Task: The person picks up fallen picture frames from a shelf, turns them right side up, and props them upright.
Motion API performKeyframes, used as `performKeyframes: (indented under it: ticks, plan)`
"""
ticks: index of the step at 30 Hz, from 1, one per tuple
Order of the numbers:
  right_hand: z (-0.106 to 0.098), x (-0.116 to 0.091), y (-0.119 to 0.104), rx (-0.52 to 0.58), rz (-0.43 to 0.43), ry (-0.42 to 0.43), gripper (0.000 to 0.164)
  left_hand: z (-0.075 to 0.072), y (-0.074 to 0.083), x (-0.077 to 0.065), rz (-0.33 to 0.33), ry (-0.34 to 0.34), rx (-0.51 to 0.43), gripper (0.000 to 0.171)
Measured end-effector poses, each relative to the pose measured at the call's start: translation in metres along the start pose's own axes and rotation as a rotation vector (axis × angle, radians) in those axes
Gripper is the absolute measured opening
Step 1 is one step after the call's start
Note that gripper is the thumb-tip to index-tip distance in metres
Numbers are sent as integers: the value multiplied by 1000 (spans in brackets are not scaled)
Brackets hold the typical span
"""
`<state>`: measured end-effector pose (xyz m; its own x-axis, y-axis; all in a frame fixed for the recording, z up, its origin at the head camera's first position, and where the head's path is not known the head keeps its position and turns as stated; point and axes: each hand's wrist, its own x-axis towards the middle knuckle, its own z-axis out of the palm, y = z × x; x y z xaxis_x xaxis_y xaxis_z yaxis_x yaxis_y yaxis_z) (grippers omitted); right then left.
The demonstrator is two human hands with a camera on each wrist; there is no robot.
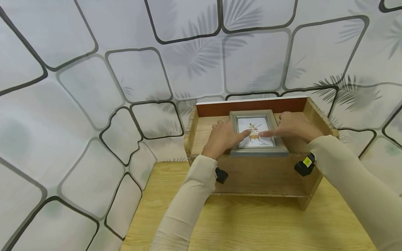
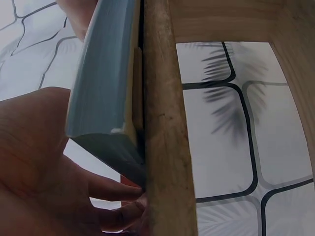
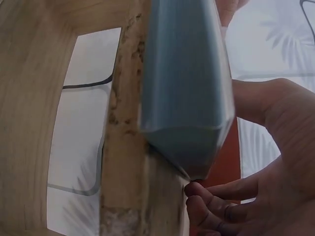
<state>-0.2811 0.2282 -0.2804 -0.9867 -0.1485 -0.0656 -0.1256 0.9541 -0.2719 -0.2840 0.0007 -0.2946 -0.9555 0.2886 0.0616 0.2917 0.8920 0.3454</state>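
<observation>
A pale wooden open shelf unit (image 1: 262, 175) is bearing a silver-grey rectangular picture frame (image 1: 256, 140) on its upper level.
The frame is lying between the left hand (image 1: 222, 138) and right hand (image 1: 291, 126), neither plainly nearer; both are grasping its sides, thumbs pointing inward.

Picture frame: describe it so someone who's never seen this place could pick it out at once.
Find the wooden shelf in front of the patterned wall. Around the middle of its upper board is a face-up picture frame. Its silvery-grey border and white print of a plant in an orange-brown pot set it apart from the plain wood around it.
</observation>
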Motion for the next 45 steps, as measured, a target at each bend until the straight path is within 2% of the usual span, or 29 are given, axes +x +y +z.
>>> performKeyframes:
  ticks: [3,9,13,18,25,34,37,40,45]
  plan:
    - [1,2,2,-3,-16,5,97,0,0,1,-13,-23,1,65]
    - [6,4,4,130,-103,32,79,0,-1,3,-29,-68,0,63]
    - [8,4,4,186,-114,43,73,-1,-3,3,-23,-80,-17,57]
    - [10,2,5,208,-108,49,76,0,-5,3,20,-58,-17,46]
    - [10,-2,5,261,-116,75,76,2,-7,4,71,-10,-28,46]
    - [2,-4,-4,169,-30,66,98,-2,-8,2,68,12,-126,48]
    - [-3,-6,-7,175,-14,90,102,-6,-9,3,101,26,-152,51]
    - [-6,-6,-9,209,-22,130,99,-10,-9,4,128,64,-144,52]
    - [-12,-8,-11,229,-31,194,98,-15,-7,2,120,108,-143,48]
